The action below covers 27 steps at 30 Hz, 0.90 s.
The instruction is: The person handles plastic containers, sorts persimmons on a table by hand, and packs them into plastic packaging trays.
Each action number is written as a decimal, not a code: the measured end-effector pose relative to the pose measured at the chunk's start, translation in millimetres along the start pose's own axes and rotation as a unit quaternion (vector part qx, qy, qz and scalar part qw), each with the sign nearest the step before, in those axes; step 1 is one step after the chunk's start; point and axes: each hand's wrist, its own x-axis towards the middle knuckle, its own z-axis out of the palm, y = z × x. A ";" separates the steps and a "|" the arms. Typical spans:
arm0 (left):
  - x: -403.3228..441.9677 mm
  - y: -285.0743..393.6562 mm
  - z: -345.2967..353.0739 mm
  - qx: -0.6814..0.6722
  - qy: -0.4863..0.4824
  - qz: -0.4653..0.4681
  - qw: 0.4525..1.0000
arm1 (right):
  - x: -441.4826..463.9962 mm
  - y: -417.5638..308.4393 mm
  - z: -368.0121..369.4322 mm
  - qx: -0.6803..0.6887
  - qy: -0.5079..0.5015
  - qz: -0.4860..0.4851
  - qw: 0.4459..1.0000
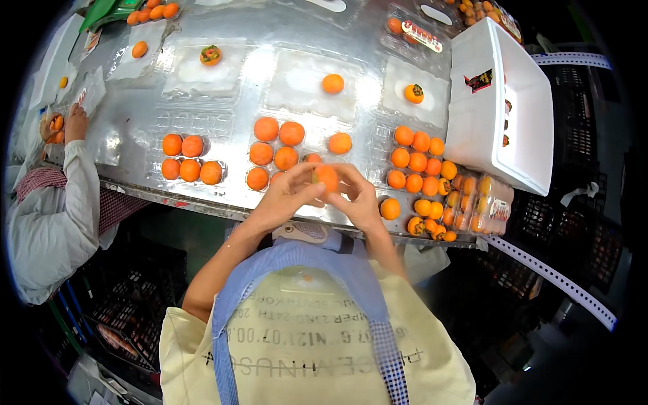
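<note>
Both my hands are on one orange persimmon (pixel 326 177), held up just over the front part of the metal table. My left hand (pixel 291 192) grips it from the left, with thumb and fingers bent around it. From the right, the fingers of my right hand (pixel 358 197) close on the same fruit. Beyond my hands lies a clear plastic tray with persimmons (pixel 285 158) in rows, part of it hidden by my left hand. A single persimmon (pixel 340 142) sits in the tray's right part, and a loose one (pixel 390 208) lies right of my right hand.
Left is a partly filled tray of persimmons (pixel 191 171); right, a fuller one (pixel 417 163), loose persimmons and a clear packed box (pixel 498 209). A white foam box (pixel 472 108) stands at the right edge. Another person's hand (pixel 77 124) works at the far left.
</note>
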 end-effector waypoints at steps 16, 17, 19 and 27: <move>-18.5 -15.9 -34.8 0.134 0.080 0.021 0.988 | -2.6 -51.4 -101.2 -0.167 0.217 -0.108 0.956; -18.9 -23.9 -45.7 0.115 0.093 0.023 0.989 | -6.3 -56.5 -150.5 -0.163 0.253 -0.155 0.941; -20.6 -33.7 -64.3 0.118 0.139 0.039 0.982 | -0.5 -118.0 -174.8 0.195 0.350 -0.240 0.884; -21.1 -42.8 -82.0 0.075 0.236 0.075 0.966 | 41.5 -63.8 -85.6 -0.265 0.189 -0.037 0.945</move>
